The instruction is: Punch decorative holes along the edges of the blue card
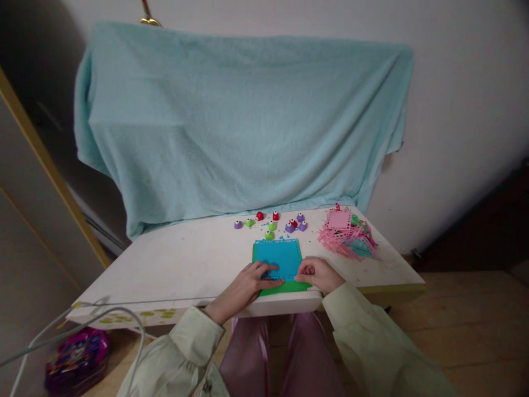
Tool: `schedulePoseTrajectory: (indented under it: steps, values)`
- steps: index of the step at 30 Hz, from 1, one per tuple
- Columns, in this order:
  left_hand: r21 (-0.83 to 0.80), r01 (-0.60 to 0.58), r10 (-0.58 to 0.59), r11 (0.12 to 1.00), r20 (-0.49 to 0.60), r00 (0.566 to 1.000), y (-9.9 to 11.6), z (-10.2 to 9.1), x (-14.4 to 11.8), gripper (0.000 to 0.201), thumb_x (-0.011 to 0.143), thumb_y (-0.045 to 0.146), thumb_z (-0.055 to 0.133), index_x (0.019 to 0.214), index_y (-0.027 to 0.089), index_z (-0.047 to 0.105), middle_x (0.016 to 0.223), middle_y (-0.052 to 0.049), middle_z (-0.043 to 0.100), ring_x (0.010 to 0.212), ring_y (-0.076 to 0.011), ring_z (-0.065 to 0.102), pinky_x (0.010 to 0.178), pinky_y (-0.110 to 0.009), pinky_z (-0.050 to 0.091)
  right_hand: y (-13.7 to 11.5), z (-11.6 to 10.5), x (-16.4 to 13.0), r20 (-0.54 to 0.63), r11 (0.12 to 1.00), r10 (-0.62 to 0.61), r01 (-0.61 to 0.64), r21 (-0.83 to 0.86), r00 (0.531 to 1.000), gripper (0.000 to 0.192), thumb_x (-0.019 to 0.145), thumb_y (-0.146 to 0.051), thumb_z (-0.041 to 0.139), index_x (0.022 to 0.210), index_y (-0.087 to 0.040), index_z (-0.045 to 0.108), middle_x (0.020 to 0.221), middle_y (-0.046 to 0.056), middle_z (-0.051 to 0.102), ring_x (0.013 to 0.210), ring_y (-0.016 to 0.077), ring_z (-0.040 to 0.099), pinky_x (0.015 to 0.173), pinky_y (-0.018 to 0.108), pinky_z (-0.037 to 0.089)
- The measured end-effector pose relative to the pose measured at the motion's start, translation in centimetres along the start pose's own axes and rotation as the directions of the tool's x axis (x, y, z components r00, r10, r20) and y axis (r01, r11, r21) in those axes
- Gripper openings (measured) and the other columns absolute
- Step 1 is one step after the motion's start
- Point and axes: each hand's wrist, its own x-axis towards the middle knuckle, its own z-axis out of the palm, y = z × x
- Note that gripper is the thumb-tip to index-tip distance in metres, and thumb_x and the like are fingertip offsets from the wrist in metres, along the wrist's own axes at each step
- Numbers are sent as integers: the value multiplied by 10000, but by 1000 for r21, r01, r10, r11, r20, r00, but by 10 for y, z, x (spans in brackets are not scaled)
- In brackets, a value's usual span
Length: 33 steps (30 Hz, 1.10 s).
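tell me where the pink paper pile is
In the head view, the pink paper pile lies at the table's far right, right of the small punches.

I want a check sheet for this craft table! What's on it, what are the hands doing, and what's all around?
Surface: white table, scuffed, with tiny blue paper bits near the punches.
Job's things: blue sheet lying on a green sheet at the front edge.
Clutter: small craft punches in purple, green and red; pile of pink paper scraps at the right.
Hands: left hand flat on the sheets; right hand curled at the blue sheet's right corner, what it grips cannot be told.
Cables: white cable looping at the lower left.
Surroundings: light blue cloth draped behind; purple bag on the floor.
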Motion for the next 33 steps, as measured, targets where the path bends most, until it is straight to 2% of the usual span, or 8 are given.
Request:
schedulePoseTrajectory:
  steps: [8, 14, 17, 21, 24, 33]
  values:
    - [-63, 10, -8, 998, 29, 1000, -1, -3, 1, 600, 859, 40, 444, 1330, 410, 456, 1346, -17, 444, 1114, -221, 459, 957, -394, 410, 3, 0, 0, -10, 998, -28, 27, -56, 1000, 168, 694, -316, 738, 683, -164, 668, 651, -19, 541, 586, 106, 473, 536, 226, 358]
    - [-54, 5, -2, 999, 57, 998, 0, -8, 4, 605, 841, 39, 458, 1326, 401, 466, 1331, -18, 452, 1125, -227, 453, 972, -403, 401, 3, 3, 2, -9, 998, 8, -8, -67, 1000, 163, 681, -300, 735, 671, -160, 653, 636, -24, 531, 563, 100, 467, 510, 220, 350]
    - [-35, 6, -4, 999, 59, 998, 6, -10, 2, 581, 854, 76, 467, 1352, 375, 440, 1354, -36, 429, 1148, -245, 436, 970, -417, 397, 3, 4, 2, -30, 997, -12, 10, -81, 999, 144, 675, -278, 732, 666, -162, 648, 640, -25, 529, 561, 98, 466, 514, 220, 355]
    - [10, 38, -39, 999, 44, 998, 16, -13, -7, 519, 895, 171, 456, 1386, 328, 401, 1403, -77, 365, 1175, -273, 417, 961, -449, 387, 3, 5, 1, -44, 996, -33, 29, -90, 998, 125, 682, -268, 722, 670, -165, 652, 655, -20, 534, 575, 104, 472, 535, 226, 370]
    - [34, 66, -67, 997, 33, 997, 19, -17, -16, 481, 916, 231, 447, 1388, 310, 400, 1393, -94, 373, 1200, -283, 396, 957, -458, 376, 3, 4, 1, -41, 996, -35, 31, -83, 999, 122, 684, -263, 719, 668, -165, 649, 659, -15, 542, 581, 107, 477, 546, 229, 378]
    - [55, 123, -123, 991, -16, 992, 12, -25, -37, 396, 946, 296, 426, 1339, 329, 468, 1359, -79, 416, 1208, -276, 380, 966, -454, 357, 5, 2, 1, -28, 995, -54, 51, -82, 998, 142, 692, -289, 713, 670, -166, 645, 653, -18, 536, 588, 112, 484, 548, 232, 375]
